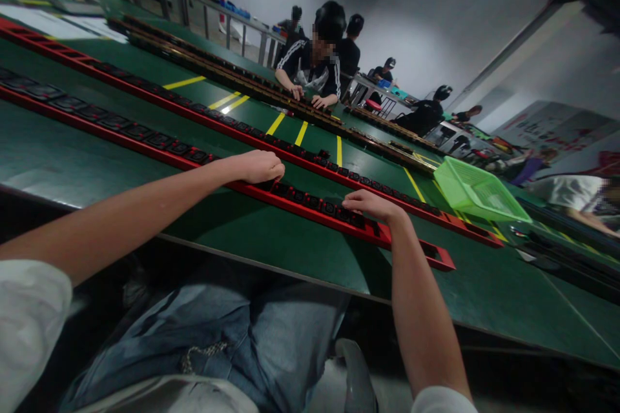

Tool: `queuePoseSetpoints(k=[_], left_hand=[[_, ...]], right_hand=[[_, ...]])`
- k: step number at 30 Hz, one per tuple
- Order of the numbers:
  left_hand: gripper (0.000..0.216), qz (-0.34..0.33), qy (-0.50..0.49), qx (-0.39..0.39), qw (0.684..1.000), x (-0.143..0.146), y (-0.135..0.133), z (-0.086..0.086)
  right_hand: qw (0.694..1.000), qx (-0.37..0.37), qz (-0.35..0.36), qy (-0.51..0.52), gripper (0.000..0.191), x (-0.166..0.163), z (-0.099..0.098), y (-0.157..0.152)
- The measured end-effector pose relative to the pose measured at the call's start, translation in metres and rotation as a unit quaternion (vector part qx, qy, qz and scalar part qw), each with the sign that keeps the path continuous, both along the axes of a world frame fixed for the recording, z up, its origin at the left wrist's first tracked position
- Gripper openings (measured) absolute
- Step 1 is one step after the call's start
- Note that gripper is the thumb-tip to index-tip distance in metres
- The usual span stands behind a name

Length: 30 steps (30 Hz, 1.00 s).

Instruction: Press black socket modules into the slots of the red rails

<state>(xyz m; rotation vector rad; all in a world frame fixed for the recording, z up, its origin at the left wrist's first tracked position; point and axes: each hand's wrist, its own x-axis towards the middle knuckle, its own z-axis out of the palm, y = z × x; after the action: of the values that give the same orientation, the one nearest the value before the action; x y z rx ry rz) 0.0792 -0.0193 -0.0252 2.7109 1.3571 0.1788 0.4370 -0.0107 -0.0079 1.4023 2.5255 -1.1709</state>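
Note:
A long red tray strip (310, 213) with a row of black square parts runs slantwise across the green table in front of me. My left hand (261, 168) is closed over the middle of this strip, knuckles up. A thin reddish bit shows under its fingertips, too small to name. Further right, my right hand (372, 202) lies low over the same strip, with fingers pressed together at the black parts (329, 208). Whatever is between those fingertips is hidden.
Behind it lies a second red strip (232, 129) with black parts. Beyond are long brownish strips (194, 61), where a co-worker (312, 58) has both hands. A green basket (479, 190) stands at the right. The table's near edge (290, 271) is close to my lap.

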Motion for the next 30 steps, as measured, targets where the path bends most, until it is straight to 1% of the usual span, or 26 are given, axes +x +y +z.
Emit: queuePoseSetpoints(k=[2,8,19,23,27,30], left_hand=[[0.048,0.0,-0.02,-0.008,1.0,0.0,0.0,0.0],[0.064,0.017,-0.097,-0.039,0.994,0.001,0.001,0.0],[0.082,0.005,-0.117,-0.041,0.992,-0.003,0.007,-0.005],[0.075,0.018,-0.108,-0.04,0.993,-0.001,0.006,-0.004],[0.063,0.005,-0.092,-0.024,0.995,0.001,0.003,-0.002],[0.055,-0.002,-0.058,-0.012,0.998,0.001,0.001,0.001]], right_hand=[[1.0,0.002,-0.002,-0.002,0.05,0.0,0.0,0.0],[1.0,-0.003,-0.003,-0.002,0.049,0.0,0.0,0.001],[1.0,-0.026,0.01,0.011,0.041,0.0,0.009,-0.002],[0.999,-0.042,0.013,0.028,0.039,0.003,0.011,-0.002],[0.998,-0.047,0.009,0.038,0.036,0.006,0.012,-0.003],[0.997,-0.062,-0.004,0.035,0.036,0.008,0.011,-0.004]])
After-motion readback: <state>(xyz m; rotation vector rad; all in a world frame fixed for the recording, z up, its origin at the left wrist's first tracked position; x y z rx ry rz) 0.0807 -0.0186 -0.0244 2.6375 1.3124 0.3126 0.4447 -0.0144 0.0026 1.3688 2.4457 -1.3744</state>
